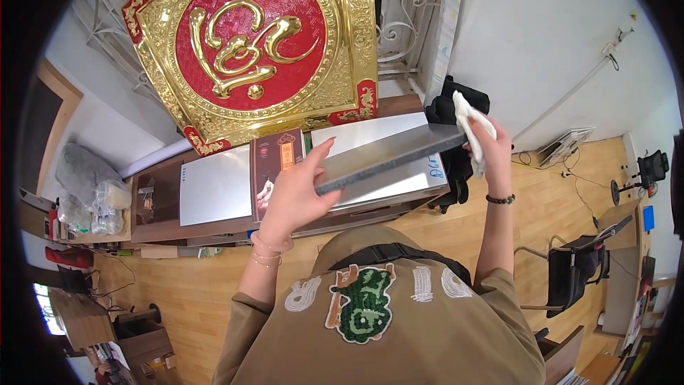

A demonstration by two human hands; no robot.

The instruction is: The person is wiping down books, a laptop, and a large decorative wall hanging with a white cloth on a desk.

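Brown shirt [420, 346] below, left hand [296, 187] holds a flat, satiny slab [388, 154].

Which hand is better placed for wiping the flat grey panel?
Likely the right hand: it holds the crumpled white cloth at the panel's right end, while the left hand holds the other.

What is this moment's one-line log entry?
left hand: holds grey slab by left end; right hand: white cloth at slab's right end; below: white panel

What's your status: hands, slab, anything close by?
Left hand gripping grey slab by its left end. Right hand holding white cloth at its right end. Slab over white board; gold-and-red plaque just beyond.
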